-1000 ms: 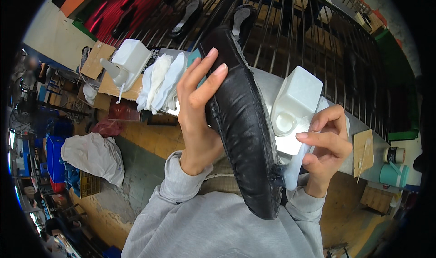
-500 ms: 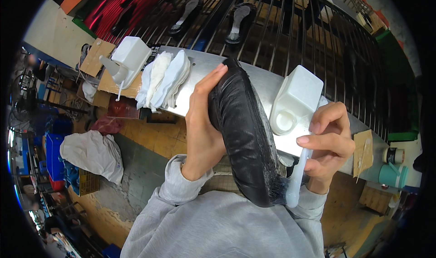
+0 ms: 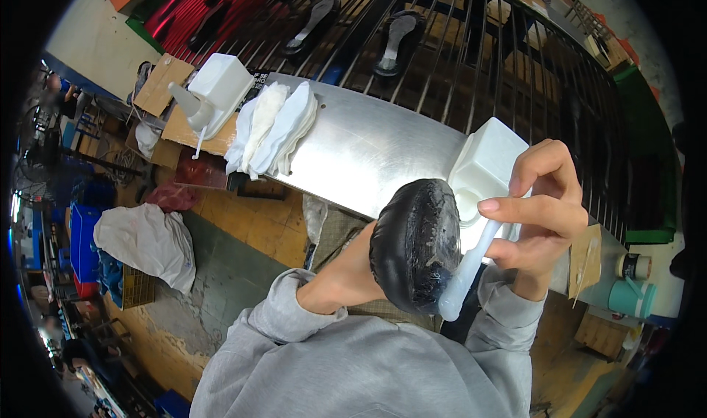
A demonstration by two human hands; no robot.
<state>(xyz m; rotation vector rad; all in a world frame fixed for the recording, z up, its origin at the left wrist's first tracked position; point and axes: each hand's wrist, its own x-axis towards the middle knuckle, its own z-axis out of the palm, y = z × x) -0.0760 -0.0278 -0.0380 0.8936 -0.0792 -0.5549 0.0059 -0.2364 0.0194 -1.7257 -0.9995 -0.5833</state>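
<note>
A black leather shoe upper [image 3: 398, 252], rough and greyish on its underside, is in my left hand [image 3: 342, 274]. Its fingers are hidden behind the shoe. My right hand [image 3: 552, 212] pinches a pale, translucent brush [image 3: 475, 260] between thumb and fingers. The brush slants down to the left, and its lower end touches the shoe's edge nearest me. Just beyond my right fingers stands a white plastic container [image 3: 492, 149] with a round opening, partly covered by that hand.
A shiny metal plate [image 3: 361, 145] borders a slatted rack [image 3: 475, 57] carrying soles [image 3: 400, 42]. At left are folded white cloths [image 3: 287, 127] and another white container [image 3: 221, 83]. Cardboard [image 3: 587, 260] and a teal jug [image 3: 631, 299] are at right. A white sack [image 3: 147, 241] lies beyond my left arm.
The shoe has tipped from standing lengthwise to end-on, its far end dropping toward me and its underside showing more. My left fingers have gone behind it. The brush has shifted slightly up and left.
</note>
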